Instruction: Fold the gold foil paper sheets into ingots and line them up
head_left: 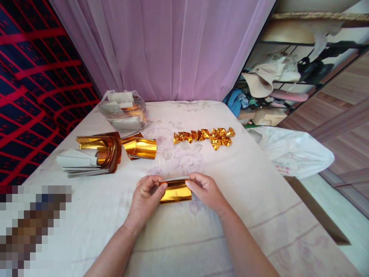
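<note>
Foil sheets [98,152] lie stacked at nine o'clock on the table [259,200], a curled gold roll [140,147] just beside them toward the centre. At eleven o'clock sits a clear bag [125,111] holding more sheets. Centre, low at six o'clock, the left hand [145,198] pinches the left end of a gold sheet [175,191] between thumb and fingers; the right hand [204,190] grips its right end the same way, so the sheet hangs folded between both hands just above the cloth. At one o'clock a row of folded gold pieces [206,136] rests well apart from the hands. At three o'clock a white bag [291,152] hangs off the table edge.
</note>
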Demonstrator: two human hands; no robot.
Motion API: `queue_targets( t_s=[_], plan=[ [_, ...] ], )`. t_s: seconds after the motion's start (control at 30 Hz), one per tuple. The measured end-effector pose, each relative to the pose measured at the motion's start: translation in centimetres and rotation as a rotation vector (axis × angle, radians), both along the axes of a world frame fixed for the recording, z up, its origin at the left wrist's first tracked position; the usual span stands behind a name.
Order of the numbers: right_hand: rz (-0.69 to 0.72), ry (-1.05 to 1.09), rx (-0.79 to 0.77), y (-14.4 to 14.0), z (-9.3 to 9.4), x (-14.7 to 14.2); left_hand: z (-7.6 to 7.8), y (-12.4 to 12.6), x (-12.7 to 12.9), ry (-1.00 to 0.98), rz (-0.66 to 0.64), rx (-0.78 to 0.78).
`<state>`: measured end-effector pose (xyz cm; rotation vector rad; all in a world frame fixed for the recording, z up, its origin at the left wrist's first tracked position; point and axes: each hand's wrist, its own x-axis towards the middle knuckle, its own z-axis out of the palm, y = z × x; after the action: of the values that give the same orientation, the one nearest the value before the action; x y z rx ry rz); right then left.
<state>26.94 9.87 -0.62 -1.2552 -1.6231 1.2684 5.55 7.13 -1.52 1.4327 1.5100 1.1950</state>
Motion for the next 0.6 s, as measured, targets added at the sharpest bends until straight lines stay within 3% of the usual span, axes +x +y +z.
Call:
queue_targets(
  t_s=[0.17, 0.6],
  plan=[
    [-0.031, 0.071, -0.043, 0.0, -0.1, 0.0, 0.1, -0.1, 0.0, 0.051, -0.008, -0.012],
    [-0.026, -0.021, 0.077, -0.1, 1.0, -0.1, 0.5, 0.0, 0.2, 0.116, 0.010, 0.030]
  ],
)
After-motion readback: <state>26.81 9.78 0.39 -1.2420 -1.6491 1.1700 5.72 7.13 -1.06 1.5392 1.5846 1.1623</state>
